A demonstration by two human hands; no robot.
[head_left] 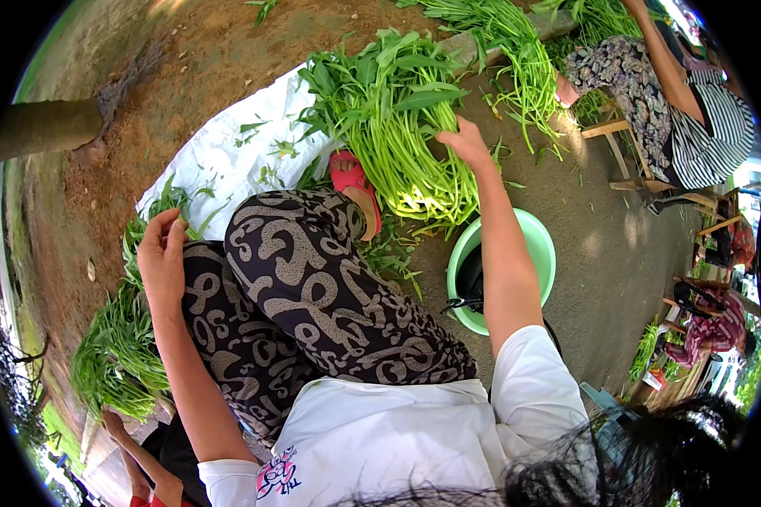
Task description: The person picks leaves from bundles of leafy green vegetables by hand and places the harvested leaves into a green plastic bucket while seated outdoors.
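Note:
A big heap of long-stemmed leafy greens (397,127), which look like water spinach, lies before me with its pale cut ends toward me. My right hand (467,145) is at the heap's right edge, thumb and forefinger apart beside the stems. Over my left knee, my left hand (162,245) is pinched closed; what its fingertips hold, if anything, is lost against the leaves behind. Loose leaves (177,198) lie just beyond that hand, at the edge of a white sheet (228,139).
A green basin (537,245) with something dark inside stands beneath my right forearm. More greens (524,63) lie at the far right, near a seated person (643,93) on a wooden chair. Another pile (118,355) is at left, by another person's hand (114,422). A tree trunk (46,128) rises at far left.

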